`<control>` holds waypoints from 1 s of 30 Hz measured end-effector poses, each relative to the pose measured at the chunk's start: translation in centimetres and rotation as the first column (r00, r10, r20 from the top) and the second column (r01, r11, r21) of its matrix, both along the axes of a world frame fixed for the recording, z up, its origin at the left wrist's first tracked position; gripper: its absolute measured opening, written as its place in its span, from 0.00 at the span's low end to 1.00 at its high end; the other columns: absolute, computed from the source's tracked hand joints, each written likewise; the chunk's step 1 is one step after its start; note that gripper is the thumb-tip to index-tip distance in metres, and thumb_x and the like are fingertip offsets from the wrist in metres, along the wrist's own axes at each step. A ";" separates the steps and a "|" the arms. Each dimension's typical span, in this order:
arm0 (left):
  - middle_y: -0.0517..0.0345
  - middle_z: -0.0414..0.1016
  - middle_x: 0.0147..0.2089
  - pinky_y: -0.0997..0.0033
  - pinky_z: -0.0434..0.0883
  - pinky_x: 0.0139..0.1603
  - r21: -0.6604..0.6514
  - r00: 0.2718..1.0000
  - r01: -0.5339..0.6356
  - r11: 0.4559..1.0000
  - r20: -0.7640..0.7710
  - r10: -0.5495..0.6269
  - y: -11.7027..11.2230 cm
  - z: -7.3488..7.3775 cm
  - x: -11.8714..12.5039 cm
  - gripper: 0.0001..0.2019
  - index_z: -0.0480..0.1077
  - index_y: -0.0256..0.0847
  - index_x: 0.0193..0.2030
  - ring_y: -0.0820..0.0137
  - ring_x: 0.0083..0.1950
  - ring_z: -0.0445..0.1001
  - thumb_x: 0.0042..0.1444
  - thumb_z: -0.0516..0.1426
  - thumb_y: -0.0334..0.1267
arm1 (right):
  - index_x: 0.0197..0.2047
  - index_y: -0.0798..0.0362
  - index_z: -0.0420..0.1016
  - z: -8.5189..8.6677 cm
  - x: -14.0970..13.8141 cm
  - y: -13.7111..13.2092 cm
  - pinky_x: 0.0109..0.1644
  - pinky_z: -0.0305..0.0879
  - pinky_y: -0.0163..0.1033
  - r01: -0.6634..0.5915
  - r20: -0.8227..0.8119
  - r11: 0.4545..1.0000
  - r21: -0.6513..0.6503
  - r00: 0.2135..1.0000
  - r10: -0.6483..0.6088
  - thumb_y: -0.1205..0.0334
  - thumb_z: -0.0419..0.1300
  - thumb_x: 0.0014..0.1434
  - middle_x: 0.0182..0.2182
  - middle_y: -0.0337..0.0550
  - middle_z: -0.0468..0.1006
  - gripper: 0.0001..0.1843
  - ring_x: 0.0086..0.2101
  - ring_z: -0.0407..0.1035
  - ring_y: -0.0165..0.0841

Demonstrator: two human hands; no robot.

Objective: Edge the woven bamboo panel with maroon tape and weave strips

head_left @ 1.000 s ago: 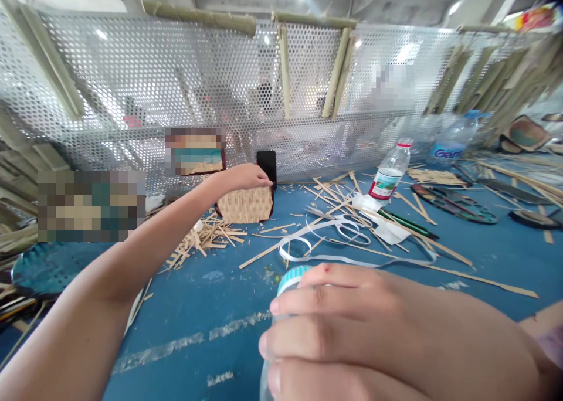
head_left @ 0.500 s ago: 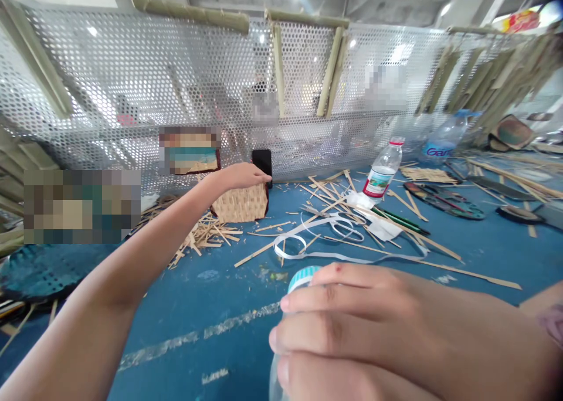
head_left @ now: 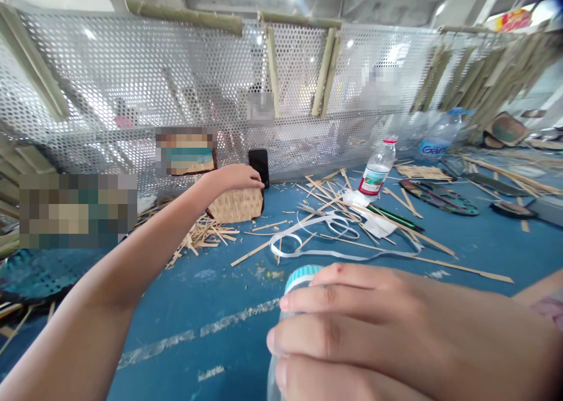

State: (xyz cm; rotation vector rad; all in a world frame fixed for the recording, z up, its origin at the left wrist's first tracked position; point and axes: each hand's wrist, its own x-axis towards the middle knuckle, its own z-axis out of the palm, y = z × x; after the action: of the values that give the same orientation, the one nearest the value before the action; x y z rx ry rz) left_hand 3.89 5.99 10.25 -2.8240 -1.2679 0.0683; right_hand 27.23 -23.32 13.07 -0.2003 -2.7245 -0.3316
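My left arm stretches far across the blue table, and my left hand (head_left: 235, 176) rests on the top edge of a woven bamboo piece (head_left: 235, 206), fingertips touching a black phone (head_left: 258, 165) that leans on the perforated metal screen. Its fingers are curled and pressed together on the phone's lower edge. Close to the camera, my right hand (head_left: 396, 330) wraps around a clear bottle with a teal-and-white striped cap (head_left: 299, 276); only the cap and a sliver of the bottle show.
Bamboo strips and shavings (head_left: 202, 234) litter the blue table (head_left: 484, 243). A white ribbon (head_left: 308, 231), a small water bottle (head_left: 375, 169), green pens (head_left: 396, 216), a larger bottle (head_left: 435, 140) and painted fans (head_left: 440, 197) lie to the right. The perforated screen (head_left: 132, 96) bounds the far side.
The view has drifted slightly, so everything sits a little more to the left. My left hand stays at the phone and my right hand keeps its grip on the bottle.
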 end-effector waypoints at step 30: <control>0.54 0.82 0.41 0.69 0.71 0.47 -0.033 0.591 -0.320 0.947 0.774 0.226 -1.7 -4.8 -3.8 0.22 0.79 0.38 0.45 0.60 0.44 0.76 0.62 0.52 0.52 | 0.57 0.55 0.70 -0.2 -0.2 -0.6 0.59 0.68 0.38 0.007 -0.033 0.958 -0.285 0.999 -0.017 0.67 0.54 0.71 0.52 0.46 0.79 0.13 0.53 0.72 0.30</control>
State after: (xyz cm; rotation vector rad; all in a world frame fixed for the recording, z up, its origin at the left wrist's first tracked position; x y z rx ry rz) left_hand 0.10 4.31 5.46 -2.5563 -1.7387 -1.3072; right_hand 27.01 -23.88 12.87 -0.2985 -2.7271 0.0642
